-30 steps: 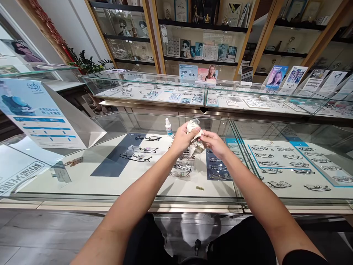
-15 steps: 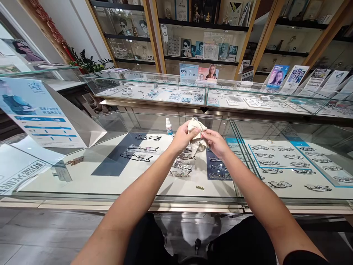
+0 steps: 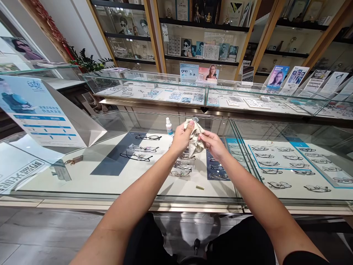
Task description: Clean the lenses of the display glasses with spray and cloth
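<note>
Above the glass showcase, both my hands hold a crumpled cream cloth. My left hand is closed on its left side, with the thumb pressed on top. From the right, my right hand pinches the cloth between thumb and fingers. A small greyish, see-through edge with a thin dark line, perhaps part of a pair of glasses, peeks out at the cloth's top; most of it is hidden. A white bottle with a blue label stands upright left of my left hand.
Below my hands, several eyeglasses lie in the showcase. More frames rest around a dark mat to the left. A sign stands at the left. Another glass counter runs behind.
My left thumb has moved up and left over the cloth. The right hand has shifted slightly left and down, and the cloth is folded differently.
</note>
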Motion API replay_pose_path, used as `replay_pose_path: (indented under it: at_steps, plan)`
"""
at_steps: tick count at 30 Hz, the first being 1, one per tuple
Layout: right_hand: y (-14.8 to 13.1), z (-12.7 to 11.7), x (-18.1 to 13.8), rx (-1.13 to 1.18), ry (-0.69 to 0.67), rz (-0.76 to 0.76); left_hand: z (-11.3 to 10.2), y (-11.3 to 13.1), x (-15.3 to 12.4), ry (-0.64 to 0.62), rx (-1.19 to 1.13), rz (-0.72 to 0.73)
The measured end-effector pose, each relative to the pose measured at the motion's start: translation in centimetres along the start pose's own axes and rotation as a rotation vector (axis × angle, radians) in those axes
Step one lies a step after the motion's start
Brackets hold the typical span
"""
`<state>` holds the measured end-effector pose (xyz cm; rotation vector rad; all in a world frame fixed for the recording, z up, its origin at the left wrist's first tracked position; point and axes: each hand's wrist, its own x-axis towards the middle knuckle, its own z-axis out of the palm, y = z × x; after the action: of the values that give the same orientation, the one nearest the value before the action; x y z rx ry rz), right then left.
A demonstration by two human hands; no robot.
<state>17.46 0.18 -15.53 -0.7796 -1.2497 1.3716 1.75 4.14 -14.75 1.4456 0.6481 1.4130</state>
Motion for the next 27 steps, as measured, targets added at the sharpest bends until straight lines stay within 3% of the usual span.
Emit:
replay_pose_path:
  at_steps: [7,17,22,27]
  plan:
    - [0.0,-0.8,0.2,0.064,0.032,0.009,0.0,0.1,0.1,-0.11,-0.047,-0.014]
    - [0.8,0.3,-0.1,0.034,-0.042,-0.008,0.4,0.2,-0.3,0.03,0.045,0.052]
    - [0.2,-0.6,0.3,0.02,0.088,-0.047,0.0,-0.3,0.1,0.109,0.059,0.071]
    - [-0.7,-3.0,1.4,0.106,0.241,-0.178,-0.5,-0.6,0.8,0.152,0.022,0.086]
